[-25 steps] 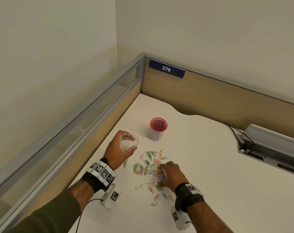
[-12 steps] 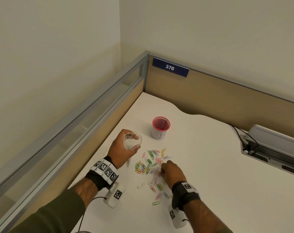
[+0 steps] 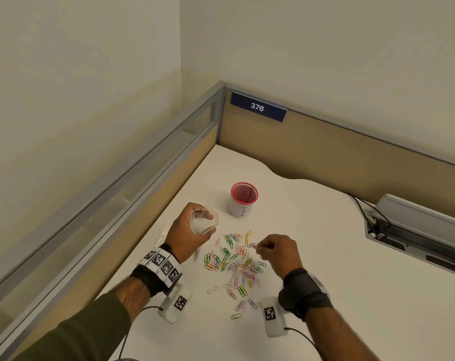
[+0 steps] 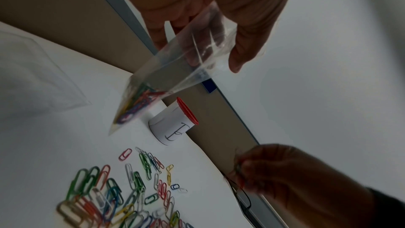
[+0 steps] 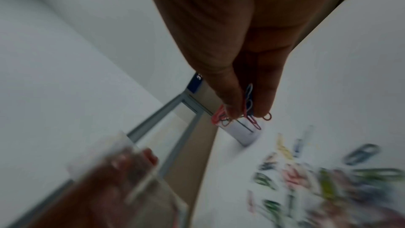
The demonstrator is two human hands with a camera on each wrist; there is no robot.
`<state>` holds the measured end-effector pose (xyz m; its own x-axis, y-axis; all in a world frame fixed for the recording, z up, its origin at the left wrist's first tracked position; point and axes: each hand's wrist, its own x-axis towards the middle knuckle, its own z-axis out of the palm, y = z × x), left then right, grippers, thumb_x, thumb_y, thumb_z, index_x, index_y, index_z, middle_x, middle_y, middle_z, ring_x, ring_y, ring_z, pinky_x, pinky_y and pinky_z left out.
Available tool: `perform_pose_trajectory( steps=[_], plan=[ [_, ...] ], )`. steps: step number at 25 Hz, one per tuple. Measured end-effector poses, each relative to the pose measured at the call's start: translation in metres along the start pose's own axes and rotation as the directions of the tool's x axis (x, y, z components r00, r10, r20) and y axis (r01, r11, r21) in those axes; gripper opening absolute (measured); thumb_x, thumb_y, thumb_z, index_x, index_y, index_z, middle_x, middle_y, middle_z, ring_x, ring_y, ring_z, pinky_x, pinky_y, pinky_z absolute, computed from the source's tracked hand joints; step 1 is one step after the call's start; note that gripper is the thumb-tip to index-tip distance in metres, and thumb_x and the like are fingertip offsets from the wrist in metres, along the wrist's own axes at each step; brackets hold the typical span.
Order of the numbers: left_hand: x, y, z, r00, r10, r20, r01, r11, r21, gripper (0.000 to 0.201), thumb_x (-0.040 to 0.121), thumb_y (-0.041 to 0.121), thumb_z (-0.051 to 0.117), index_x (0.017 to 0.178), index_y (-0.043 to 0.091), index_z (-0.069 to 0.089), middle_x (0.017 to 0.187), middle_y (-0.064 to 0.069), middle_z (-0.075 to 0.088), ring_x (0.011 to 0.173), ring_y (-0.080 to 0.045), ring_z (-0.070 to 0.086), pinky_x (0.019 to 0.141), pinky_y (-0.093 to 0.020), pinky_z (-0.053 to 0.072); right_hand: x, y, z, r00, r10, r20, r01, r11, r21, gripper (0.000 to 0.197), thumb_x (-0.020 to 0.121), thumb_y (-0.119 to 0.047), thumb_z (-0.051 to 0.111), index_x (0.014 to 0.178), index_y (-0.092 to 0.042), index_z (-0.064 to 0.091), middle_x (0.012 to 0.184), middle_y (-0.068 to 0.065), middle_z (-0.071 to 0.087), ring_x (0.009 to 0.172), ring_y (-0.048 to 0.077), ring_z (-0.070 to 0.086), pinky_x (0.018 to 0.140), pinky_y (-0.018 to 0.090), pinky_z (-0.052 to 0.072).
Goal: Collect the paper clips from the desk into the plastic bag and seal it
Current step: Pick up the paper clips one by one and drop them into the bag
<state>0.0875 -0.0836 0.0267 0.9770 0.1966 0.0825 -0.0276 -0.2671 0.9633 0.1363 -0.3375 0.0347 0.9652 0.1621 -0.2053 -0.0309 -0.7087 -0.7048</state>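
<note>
Since the earlier frame the right hand point(image 3: 278, 252) has lifted off the pile and now sits raised above it, thumb and fingers pinching a small bunch of paper clips point(image 5: 245, 110). At left, the left hand point(image 3: 188, 231) grips the clear plastic bag point(image 4: 175, 75) near its mouth, held open above the desk point(image 3: 325, 256); some coloured clips lie in its lower corner. Centre, the loose paper clip pile point(image 3: 234, 267) is spread on the desk between both hands. Behind it stands a red-rimmed white cup point(image 3: 243, 200). A cable tray point(image 3: 416, 230) sits at far right.
</note>
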Motion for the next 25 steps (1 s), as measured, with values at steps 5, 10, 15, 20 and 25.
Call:
perform_pose_trajectory(
  steps=[5, 10, 15, 20, 25],
  plan=[
    [0.002, 0.002, 0.006, 1.0, 0.001, 0.02, -0.001, 1.0, 0.027, 0.045, 0.079, 0.015, 0.083, 0.113, 0.023, 0.054, 0.11, 0.005, 0.069, 0.113, -0.016, 0.065, 0.106, -0.045, 0.051, -0.008, -0.069, -0.032, 0.992, -0.121, -0.022, 0.122, 0.951, 0.283, 0.004, 0.08, -0.009, 0.074, 0.083, -0.011, 0.074, 0.075, 0.004, 0.074, 0.068, 0.017, 0.071, 0.068, 0.023, 0.06],
    [0.0, 0.012, 0.01, 0.999, 0.012, 0.032, -0.013, 0.999, 0.037, 0.045, 0.079, 0.011, 0.082, 0.112, 0.022, 0.053, 0.107, 0.007, 0.068, 0.11, -0.013, 0.065, 0.097, -0.029, 0.05, -0.016, -0.124, -0.016, 0.964, -0.262, 0.052, 0.239, 0.932, 0.272, 0.005, 0.082, -0.01, 0.072, 0.087, -0.012, 0.074, 0.079, 0.002, 0.073, 0.07, 0.014, 0.07, 0.072, 0.024, 0.06],
    [0.003, 0.006, 0.013, 0.998, 0.011, 0.06, -0.017, 0.995, 0.101, 0.045, 0.079, 0.015, 0.082, 0.108, 0.031, 0.052, 0.096, 0.012, 0.066, 0.09, -0.003, 0.067, 0.076, -0.02, 0.053, -0.011, -0.139, 0.009, 0.937, -0.339, 0.085, 0.338, 0.941, 0.025, 0.007, 0.083, -0.014, 0.07, 0.089, -0.012, 0.074, 0.087, 0.001, 0.072, 0.079, 0.015, 0.067, 0.078, 0.033, 0.059],
    [0.002, 0.003, 0.016, 0.998, -0.011, 0.057, 0.004, 0.993, 0.118, 0.047, 0.08, 0.014, 0.082, 0.104, 0.036, 0.049, 0.092, 0.019, 0.063, 0.089, 0.0, 0.066, 0.072, -0.008, 0.049, -0.014, -0.151, 0.008, 0.917, -0.387, 0.098, 0.398, 0.908, -0.133, 0.012, 0.089, -0.015, 0.063, 0.095, -0.011, 0.073, 0.093, 0.004, 0.072, 0.081, 0.016, 0.065, 0.078, 0.028, 0.057],
    [-0.003, 0.011, 0.006, 0.998, 0.013, 0.057, -0.017, 0.998, 0.06, 0.043, 0.079, 0.016, 0.083, 0.109, 0.024, 0.054, 0.106, 0.01, 0.069, 0.108, -0.008, 0.065, 0.098, -0.028, 0.051, -0.005, -0.127, -0.012, 0.922, -0.384, -0.05, 0.386, 0.922, 0.031, 0.011, 0.089, -0.012, 0.063, 0.096, -0.014, 0.071, 0.086, -0.006, 0.067, 0.077, 0.01, 0.064, 0.076, 0.018, 0.054]
  ],
)
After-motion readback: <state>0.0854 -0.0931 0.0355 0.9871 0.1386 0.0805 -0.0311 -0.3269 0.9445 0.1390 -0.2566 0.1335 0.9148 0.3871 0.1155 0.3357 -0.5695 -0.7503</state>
